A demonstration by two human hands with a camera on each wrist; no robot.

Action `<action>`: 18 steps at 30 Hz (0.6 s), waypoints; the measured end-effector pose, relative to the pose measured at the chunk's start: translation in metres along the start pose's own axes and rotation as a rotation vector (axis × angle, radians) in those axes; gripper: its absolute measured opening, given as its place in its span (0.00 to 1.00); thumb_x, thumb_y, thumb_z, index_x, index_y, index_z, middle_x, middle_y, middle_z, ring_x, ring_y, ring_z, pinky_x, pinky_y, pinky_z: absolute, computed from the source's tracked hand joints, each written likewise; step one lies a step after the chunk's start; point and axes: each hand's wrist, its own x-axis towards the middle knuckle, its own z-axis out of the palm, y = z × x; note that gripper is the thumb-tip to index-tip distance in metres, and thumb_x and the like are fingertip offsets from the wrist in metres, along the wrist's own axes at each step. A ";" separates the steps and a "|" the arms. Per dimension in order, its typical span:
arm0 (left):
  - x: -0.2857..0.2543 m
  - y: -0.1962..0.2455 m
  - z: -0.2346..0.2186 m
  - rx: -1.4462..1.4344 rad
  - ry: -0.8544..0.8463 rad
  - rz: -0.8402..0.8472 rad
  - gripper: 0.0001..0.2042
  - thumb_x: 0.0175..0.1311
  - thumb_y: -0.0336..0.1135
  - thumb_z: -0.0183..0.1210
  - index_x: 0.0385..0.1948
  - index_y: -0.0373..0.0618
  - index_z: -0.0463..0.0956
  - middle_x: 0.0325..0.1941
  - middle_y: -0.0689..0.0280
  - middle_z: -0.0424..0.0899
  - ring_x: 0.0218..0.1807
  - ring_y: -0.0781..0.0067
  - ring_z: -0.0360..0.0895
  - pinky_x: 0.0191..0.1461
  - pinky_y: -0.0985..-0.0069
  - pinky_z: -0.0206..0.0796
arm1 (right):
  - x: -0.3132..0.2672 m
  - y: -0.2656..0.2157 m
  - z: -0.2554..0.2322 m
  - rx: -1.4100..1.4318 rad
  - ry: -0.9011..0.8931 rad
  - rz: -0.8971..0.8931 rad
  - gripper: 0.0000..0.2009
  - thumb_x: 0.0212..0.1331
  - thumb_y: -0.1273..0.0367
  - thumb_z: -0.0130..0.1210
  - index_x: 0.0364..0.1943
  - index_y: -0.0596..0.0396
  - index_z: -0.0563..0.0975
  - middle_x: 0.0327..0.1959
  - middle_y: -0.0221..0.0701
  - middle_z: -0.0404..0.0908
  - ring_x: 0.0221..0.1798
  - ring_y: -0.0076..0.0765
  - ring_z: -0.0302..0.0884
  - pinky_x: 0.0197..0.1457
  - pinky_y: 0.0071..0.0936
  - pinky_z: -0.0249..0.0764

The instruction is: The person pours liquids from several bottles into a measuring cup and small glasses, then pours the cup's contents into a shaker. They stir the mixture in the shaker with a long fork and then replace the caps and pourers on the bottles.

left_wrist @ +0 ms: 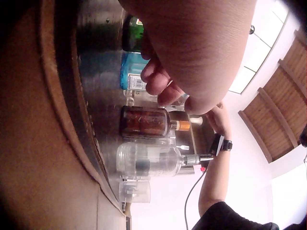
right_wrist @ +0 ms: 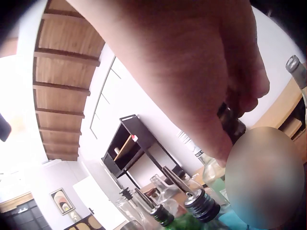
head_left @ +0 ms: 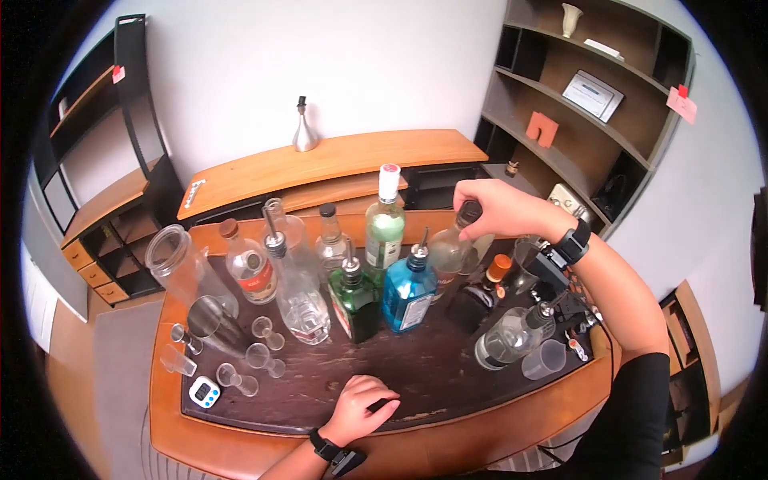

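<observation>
My right hand (head_left: 500, 210) pinches the dark cap (head_left: 470, 212) of a clear glass bottle (head_left: 448, 254) that stands in the back row. In the right wrist view, thumb and fingers close round this cap (right_wrist: 233, 125), and a blurred patch covers the bottle's body. My left hand (head_left: 362, 408) hovers low over the front of the table with its fingers loosely bent and nothing in them. Beside the capped bottle are a blue bottle (head_left: 409, 298) with a metal pourer and a dark brown bottle (head_left: 472, 304) with an orange cap.
A green bottle (head_left: 354, 308), a tall white-capped bottle (head_left: 386, 232) and other clear bottles crowd the back and left. Small jigger-shaped cups, a white timer (head_left: 205, 392) and a tall pitcher (head_left: 188, 268) stand left. At right are a clear pourer bottle (head_left: 508, 340) and a plastic cup (head_left: 544, 360).
</observation>
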 end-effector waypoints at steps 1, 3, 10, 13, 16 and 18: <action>0.000 0.000 0.000 0.010 -0.003 -0.005 0.05 0.57 0.32 0.69 0.31 0.44 0.85 0.31 0.65 0.84 0.40 0.62 0.81 0.49 0.66 0.69 | -0.003 0.000 -0.001 -0.007 0.002 0.013 0.21 0.47 0.65 0.74 0.39 0.58 0.74 0.37 0.35 0.78 0.43 0.36 0.75 0.48 0.33 0.72; 0.000 0.000 0.001 -0.004 -0.009 -0.006 0.05 0.56 0.32 0.69 0.31 0.45 0.85 0.31 0.65 0.84 0.40 0.62 0.81 0.49 0.66 0.69 | -0.009 -0.005 -0.003 0.007 -0.070 0.049 0.21 0.48 0.66 0.74 0.40 0.57 0.73 0.37 0.35 0.78 0.43 0.35 0.74 0.48 0.32 0.71; 0.001 0.000 0.002 -0.003 -0.022 -0.017 0.04 0.57 0.30 0.68 0.31 0.43 0.85 0.32 0.63 0.86 0.39 0.61 0.82 0.49 0.65 0.69 | -0.013 -0.005 -0.008 0.057 -0.163 0.094 0.21 0.49 0.67 0.73 0.42 0.57 0.73 0.38 0.31 0.79 0.43 0.29 0.73 0.47 0.29 0.71; 0.001 0.002 0.001 -0.003 -0.029 -0.039 0.04 0.57 0.30 0.68 0.31 0.43 0.85 0.32 0.62 0.86 0.39 0.60 0.82 0.48 0.65 0.70 | -0.012 -0.001 -0.007 0.101 -0.179 0.062 0.21 0.50 0.67 0.73 0.44 0.57 0.74 0.38 0.29 0.79 0.42 0.27 0.74 0.46 0.28 0.71; 0.002 0.002 0.001 -0.007 -0.032 -0.041 0.04 0.57 0.30 0.68 0.31 0.43 0.85 0.32 0.62 0.86 0.39 0.60 0.82 0.49 0.65 0.70 | -0.014 -0.005 -0.010 0.108 -0.199 0.043 0.21 0.51 0.67 0.73 0.46 0.56 0.76 0.37 0.27 0.79 0.41 0.26 0.74 0.44 0.28 0.71; 0.003 0.004 0.001 -0.006 -0.029 -0.047 0.04 0.57 0.30 0.68 0.31 0.43 0.85 0.32 0.62 0.86 0.39 0.61 0.82 0.49 0.65 0.70 | -0.015 -0.006 -0.010 0.118 -0.219 0.067 0.21 0.51 0.67 0.72 0.47 0.56 0.76 0.36 0.27 0.79 0.40 0.25 0.74 0.44 0.27 0.71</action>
